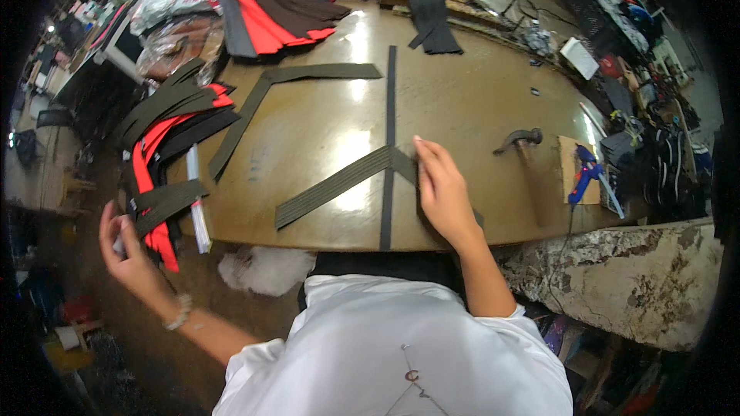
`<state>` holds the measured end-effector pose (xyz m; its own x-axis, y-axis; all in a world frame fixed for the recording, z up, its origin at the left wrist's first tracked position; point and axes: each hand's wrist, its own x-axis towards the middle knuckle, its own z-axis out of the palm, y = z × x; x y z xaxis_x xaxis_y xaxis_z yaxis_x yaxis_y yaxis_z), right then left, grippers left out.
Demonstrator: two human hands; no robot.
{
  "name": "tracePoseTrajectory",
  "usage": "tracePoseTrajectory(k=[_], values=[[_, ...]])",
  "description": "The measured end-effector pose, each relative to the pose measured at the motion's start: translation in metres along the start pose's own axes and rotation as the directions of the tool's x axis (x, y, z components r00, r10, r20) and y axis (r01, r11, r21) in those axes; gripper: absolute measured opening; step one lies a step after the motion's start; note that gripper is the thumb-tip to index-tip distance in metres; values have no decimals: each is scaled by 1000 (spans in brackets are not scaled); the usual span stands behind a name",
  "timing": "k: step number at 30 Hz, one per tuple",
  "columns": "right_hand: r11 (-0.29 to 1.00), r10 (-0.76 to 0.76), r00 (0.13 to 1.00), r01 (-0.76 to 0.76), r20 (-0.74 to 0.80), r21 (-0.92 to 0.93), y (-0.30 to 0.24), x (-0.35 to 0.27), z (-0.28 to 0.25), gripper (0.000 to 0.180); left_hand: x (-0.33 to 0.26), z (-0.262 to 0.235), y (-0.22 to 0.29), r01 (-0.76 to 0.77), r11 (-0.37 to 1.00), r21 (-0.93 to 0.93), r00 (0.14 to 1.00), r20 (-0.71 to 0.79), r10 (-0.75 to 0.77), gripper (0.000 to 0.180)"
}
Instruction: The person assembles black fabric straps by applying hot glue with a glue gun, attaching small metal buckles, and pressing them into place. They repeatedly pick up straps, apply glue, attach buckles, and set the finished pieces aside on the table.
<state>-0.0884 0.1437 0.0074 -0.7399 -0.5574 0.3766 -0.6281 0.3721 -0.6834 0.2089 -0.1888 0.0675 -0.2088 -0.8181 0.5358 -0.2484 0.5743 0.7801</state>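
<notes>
My right hand (pixel 445 196) rests with outstretched fingers on the right arm of a bent, dark olive fabric strip (pixel 335 187), partly covering it. That strip crosses a long, narrow dark strip (pixel 391 100) lying straight across the table. Off the table's left edge, my left hand (pixel 132 260) is raised with its fingers apart. It is beside the hanging end of a pile of olive, red and black strips (pixel 166 127); whether it touches them I cannot tell. Another bent olive strip (pixel 250 108) lies farther back on the table (pixel 462 100).
A hammer (pixel 523 142) and a blue glue gun (pixel 586 177) on cardboard lie at the right. More brown, red and grey strips (pixel 270 11) are heaped at the back left, near plastic-wrapped bundles (pixel 179 42). Black strips (pixel 429 15) hang over a wooden bar at the back.
</notes>
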Motion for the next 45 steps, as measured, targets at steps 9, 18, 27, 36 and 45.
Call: tracePoseTrajectory(k=[9,18,27,36,45], values=[[797,315,545,-596,-777,-96,107,-88,-164,25,70,-113,-201,496,829,257,683,475,-555,66],[761,372,538,-644,-757,-84,187,-141,-217,33,103,-81,-180,240,935,262,829,446,-338,44],[656,430,584,-726,-689,-206,224,-148,-216,35,99,-60,-101,175,894,413,919,256,-298,41],[595,154,651,-661,-743,-457,231,-150,-197,34,209,-17,5,-245,950,191,945,267,190,42],[647,400,526,-742,-751,-176,195,-133,-202,44,193,65,-115,-290,743,604,844,528,-99,82]])
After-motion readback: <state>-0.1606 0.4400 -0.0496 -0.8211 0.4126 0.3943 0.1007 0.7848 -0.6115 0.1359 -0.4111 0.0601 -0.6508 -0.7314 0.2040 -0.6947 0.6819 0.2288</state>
